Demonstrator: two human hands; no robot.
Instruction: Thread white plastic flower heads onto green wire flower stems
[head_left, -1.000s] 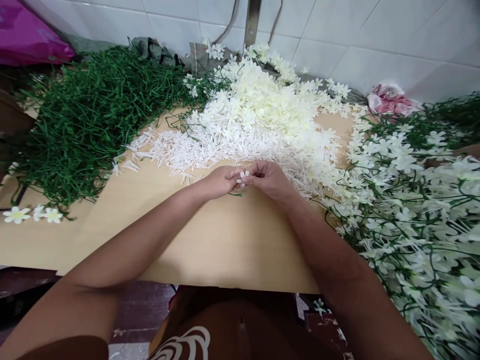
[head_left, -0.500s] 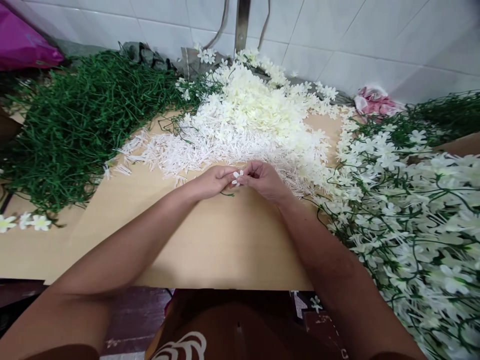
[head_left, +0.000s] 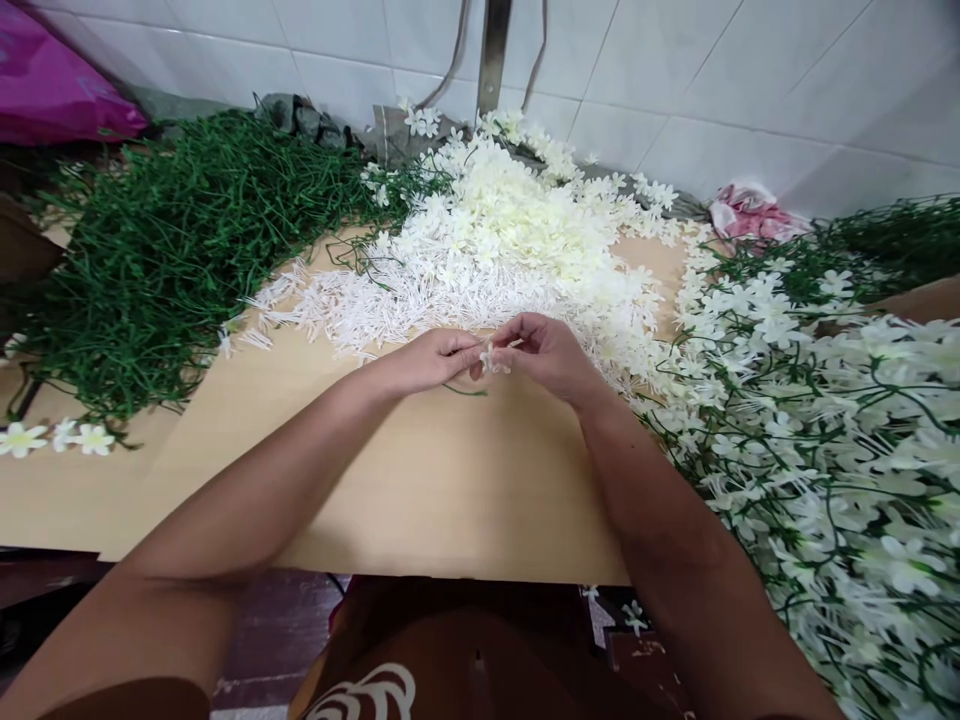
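Note:
My left hand point(head_left: 442, 360) and my right hand point(head_left: 546, 358) meet over the board. Between their fingertips is a small white artificial flower point(head_left: 495, 358). A green plastic stem point(head_left: 466, 391) sticks out below the left fingers, which are closed in a pinch around it. The right thumb and forefinger pinch the flower's petals. Just beyond the hands lies a pile of thin white stamen pieces point(head_left: 390, 305), with a heap of cream-white flower heads point(head_left: 517, 220) behind it.
A tangle of green stems point(head_left: 187, 230) covers the left. On the right rises a big heap of stemmed white flowers point(head_left: 840, 450). Loose flowers point(head_left: 93, 439) lie on the brown board point(head_left: 420, 500) at far left. A pink bag point(head_left: 60, 80) and a tiled wall point(head_left: 697, 80) stand behind.
My right hand has shifted slightly right, and the flower has turned from facing me to a more sideways tilt. More of the green stem shows under the left hand. The view has moved a little.

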